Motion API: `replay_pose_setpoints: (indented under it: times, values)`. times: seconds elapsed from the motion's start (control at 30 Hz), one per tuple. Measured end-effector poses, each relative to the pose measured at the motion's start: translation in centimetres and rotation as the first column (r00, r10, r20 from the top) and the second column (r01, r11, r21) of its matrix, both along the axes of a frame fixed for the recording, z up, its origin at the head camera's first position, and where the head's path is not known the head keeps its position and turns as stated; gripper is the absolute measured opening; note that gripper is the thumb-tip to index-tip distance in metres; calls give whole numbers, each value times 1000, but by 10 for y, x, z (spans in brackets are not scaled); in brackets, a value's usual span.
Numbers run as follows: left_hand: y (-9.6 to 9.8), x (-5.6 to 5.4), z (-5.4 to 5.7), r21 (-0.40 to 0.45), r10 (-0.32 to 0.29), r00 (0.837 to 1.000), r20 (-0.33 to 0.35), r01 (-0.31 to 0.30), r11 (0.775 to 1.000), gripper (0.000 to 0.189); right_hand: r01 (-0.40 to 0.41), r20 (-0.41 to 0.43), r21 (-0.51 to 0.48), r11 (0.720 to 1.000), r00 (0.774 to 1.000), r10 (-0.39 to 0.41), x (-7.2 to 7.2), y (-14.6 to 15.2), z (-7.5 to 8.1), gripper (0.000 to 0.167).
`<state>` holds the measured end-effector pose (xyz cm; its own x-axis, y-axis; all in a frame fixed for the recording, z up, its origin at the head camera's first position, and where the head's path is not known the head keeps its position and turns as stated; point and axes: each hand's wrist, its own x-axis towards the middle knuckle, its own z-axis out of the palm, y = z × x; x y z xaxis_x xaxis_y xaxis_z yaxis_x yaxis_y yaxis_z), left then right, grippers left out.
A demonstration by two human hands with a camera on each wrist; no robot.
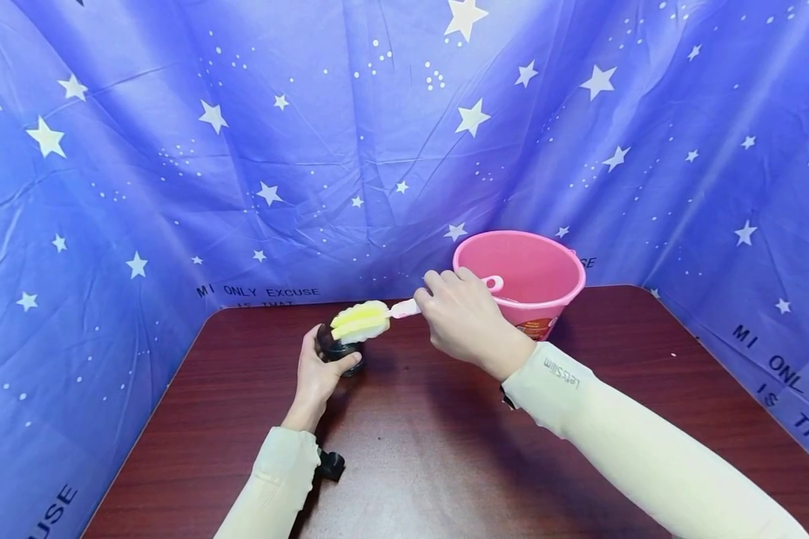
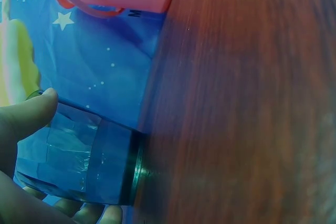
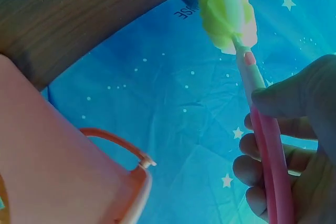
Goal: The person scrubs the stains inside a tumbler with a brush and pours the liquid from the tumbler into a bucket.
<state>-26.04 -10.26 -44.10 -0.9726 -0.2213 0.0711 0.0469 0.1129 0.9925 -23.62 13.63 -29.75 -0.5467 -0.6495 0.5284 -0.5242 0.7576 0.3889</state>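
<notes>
A dark, see-through cup stands on the table, and my left hand grips it around the side, thumb near the rim. My right hand holds the pink handle of a bottle brush with a yellow-and-white sponge head. In the head view the sponge head lies over the cup's mouth, tilted; the right wrist view shows its tip at the rim. How far the tip reaches inside is hidden.
A pink bucket with a handle stands at the back right of the brown wooden table, just behind my right hand. A blue curtain with white stars hangs along the back and both sides.
</notes>
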Motion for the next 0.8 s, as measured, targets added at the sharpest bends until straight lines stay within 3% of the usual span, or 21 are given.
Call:
replay_pose_setpoints:
  times: [0.43,0.8]
  values:
    - [0,-1,-1,11,3,1000,-11,-3,1000,84,2,-14,136,991,1000,0,-2,-15,16,8]
    - [0,-1,0,7,3,1000,-5,-3,1000,85,-21,-52,181,983,998,31,-13,-23,21,11]
